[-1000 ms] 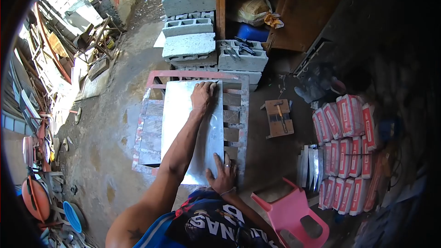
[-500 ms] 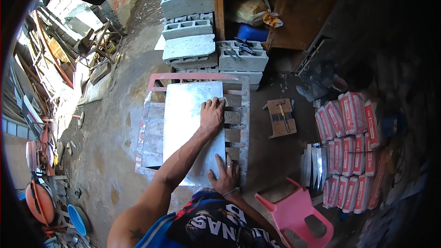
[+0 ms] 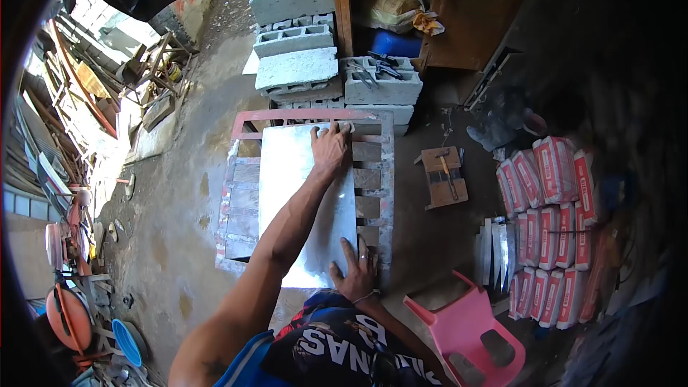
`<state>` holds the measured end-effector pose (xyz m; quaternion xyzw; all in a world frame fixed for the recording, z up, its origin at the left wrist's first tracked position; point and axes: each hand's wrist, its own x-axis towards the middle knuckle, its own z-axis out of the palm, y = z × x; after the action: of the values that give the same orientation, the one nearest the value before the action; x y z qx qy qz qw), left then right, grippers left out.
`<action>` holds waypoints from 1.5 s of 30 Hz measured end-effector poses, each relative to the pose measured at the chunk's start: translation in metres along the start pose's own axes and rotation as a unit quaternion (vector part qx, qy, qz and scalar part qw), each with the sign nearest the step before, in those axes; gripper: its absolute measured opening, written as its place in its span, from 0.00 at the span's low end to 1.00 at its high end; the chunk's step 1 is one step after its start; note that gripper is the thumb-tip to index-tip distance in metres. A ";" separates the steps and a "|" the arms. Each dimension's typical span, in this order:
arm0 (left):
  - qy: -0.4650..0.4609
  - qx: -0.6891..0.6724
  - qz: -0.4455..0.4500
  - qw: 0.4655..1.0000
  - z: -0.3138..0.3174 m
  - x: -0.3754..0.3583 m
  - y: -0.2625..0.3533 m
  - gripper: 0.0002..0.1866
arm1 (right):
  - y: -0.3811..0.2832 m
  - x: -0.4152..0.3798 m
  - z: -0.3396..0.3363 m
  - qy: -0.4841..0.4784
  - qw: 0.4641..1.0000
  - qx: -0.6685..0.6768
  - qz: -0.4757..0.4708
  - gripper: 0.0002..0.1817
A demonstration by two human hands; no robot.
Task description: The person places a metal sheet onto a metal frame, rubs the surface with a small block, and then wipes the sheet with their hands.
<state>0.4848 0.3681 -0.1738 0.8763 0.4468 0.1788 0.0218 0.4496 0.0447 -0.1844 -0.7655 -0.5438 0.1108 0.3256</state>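
A shiny, flat metal sheet (image 3: 287,165) lies on a paint-stained metal frame with crossbars (image 3: 385,208). Near the sheet's far right corner, my left hand (image 3: 331,150) presses down with bent fingers. A small pale piece shows beside those fingertips; what it is, I cannot make out. My right hand (image 3: 355,272), with a ring on one finger, rests at the near right edge of the sheet. Its fingers are spread, some on the metal and some over the edge.
Concrete blocks (image 3: 297,68) stand beyond the frame, with pliers-like tools (image 3: 383,64) on top. At right are a hammer (image 3: 448,172) on a small wooden stool (image 3: 438,197), stacked red-and-white bags (image 3: 555,172) and a pink plastic chair (image 3: 466,322). Scrap wood (image 3: 86,79) lines the left.
My left hand has slid away from me along the sheet's right edge, toward its far corner. My right hand stays at the near edge. The view has shifted slightly.
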 end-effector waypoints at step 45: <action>-0.037 -0.021 -0.030 0.999 -0.002 -0.025 -0.009 0.25 | 0.004 0.002 -0.005 -0.037 0.999 0.012 -0.014 0.39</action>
<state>0.4638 0.3530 -0.1810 0.8681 0.4676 0.1547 0.0618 0.4560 0.0434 -0.1828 -0.7491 -0.5652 0.1409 0.3156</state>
